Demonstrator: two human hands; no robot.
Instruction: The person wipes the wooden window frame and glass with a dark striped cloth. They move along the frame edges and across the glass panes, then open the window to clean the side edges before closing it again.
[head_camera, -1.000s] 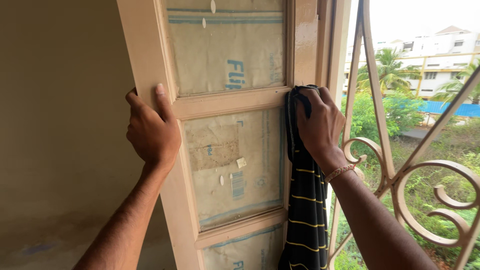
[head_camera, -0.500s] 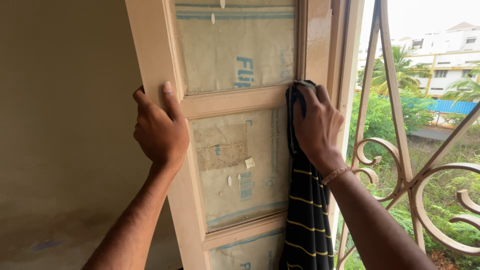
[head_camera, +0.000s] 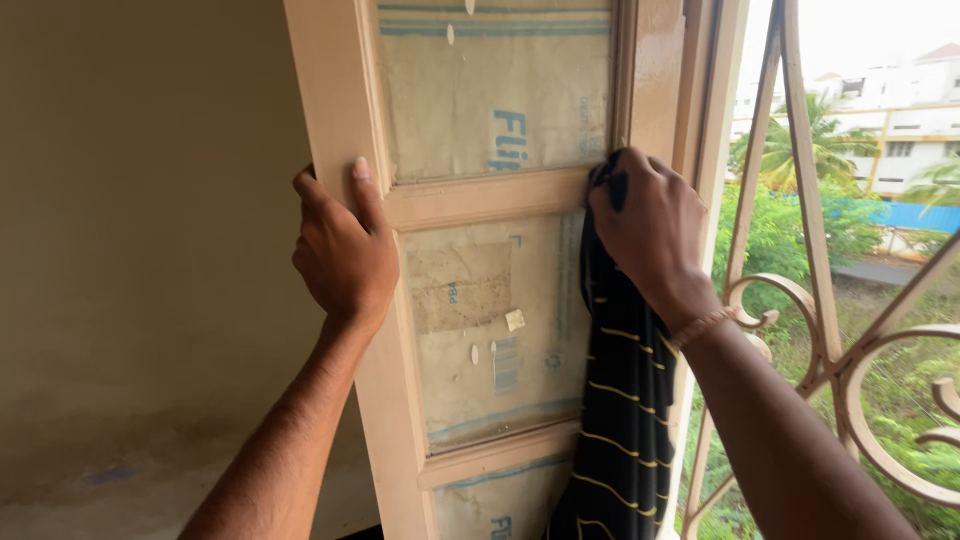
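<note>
A plain beige wall (head_camera: 130, 250) fills the left side. Next to it, the left hand (head_camera: 343, 255) is clamped on the outer edge of a wooden shutter frame (head_camera: 345, 90), thumb lying on the front face and fingers wrapped behind. The frame's panes are backed with cardboard (head_camera: 490, 100). Further right, the right hand (head_camera: 650, 225) is closed on a black cloth with yellow stripes (head_camera: 620, 400), pressing it against the frame's inner upright while the rest hangs down. Rightmost stands a curled metal grille (head_camera: 830, 330).
</note>
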